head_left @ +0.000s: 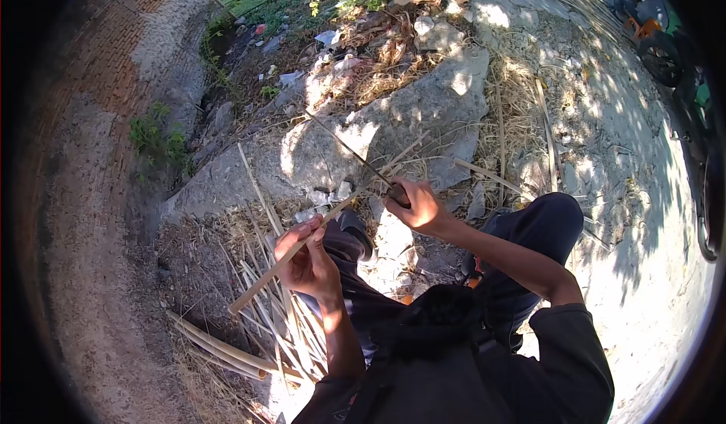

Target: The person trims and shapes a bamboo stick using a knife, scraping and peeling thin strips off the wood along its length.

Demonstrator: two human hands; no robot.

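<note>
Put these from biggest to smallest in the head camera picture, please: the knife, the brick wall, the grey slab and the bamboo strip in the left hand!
1. Brick wall
2. Grey slab
3. Bamboo strip
4. Knife: the part that shows looks shorter and thinner than the strip.

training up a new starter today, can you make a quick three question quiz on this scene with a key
1. Which hand holds the tool with a long thin blade?
2. True or false: the left hand holds a narrow pale strip.
3. Where does the pile of loose strips lie: A, on the right knee; B, on the ground beside the left leg; C, under the right foot?

Key: 1. The right hand. 2. True. 3. B.
</note>
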